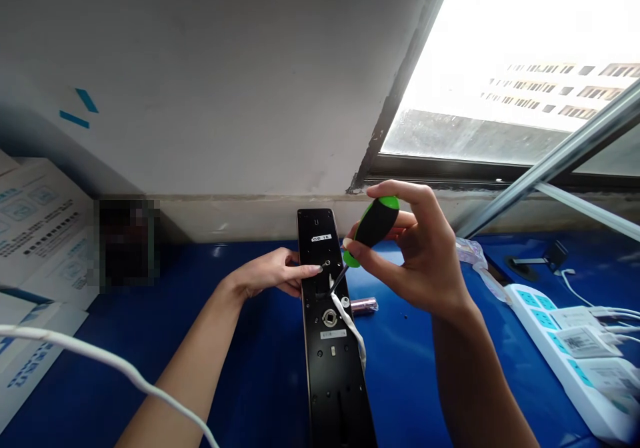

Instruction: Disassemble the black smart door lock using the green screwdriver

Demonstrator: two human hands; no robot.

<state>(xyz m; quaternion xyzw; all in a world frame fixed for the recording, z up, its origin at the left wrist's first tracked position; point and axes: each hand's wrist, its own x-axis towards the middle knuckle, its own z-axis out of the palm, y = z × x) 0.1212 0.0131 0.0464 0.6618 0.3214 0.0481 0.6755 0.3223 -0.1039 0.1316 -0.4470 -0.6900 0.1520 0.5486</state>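
Observation:
A long black lock panel with small screws, labels and a square-holed ring lies lengthwise on the blue table. My left hand grips its left edge, thumb on top near a small metal post. In my right hand is a screwdriver with a green and black handle, held tilted by the fingers. Its shaft slants down to the panel, with the tip by the start of a white-sleeved cable. Whether the tip sits in a screw cannot be made out. The cable runs along the panel's right side.
A pinkish wrapped cylinder lies just right of the panel. Farther right is a white power strip with several plugs. White boxes stand at the left. A white cord crosses the lower left. The wall and window close off the back.

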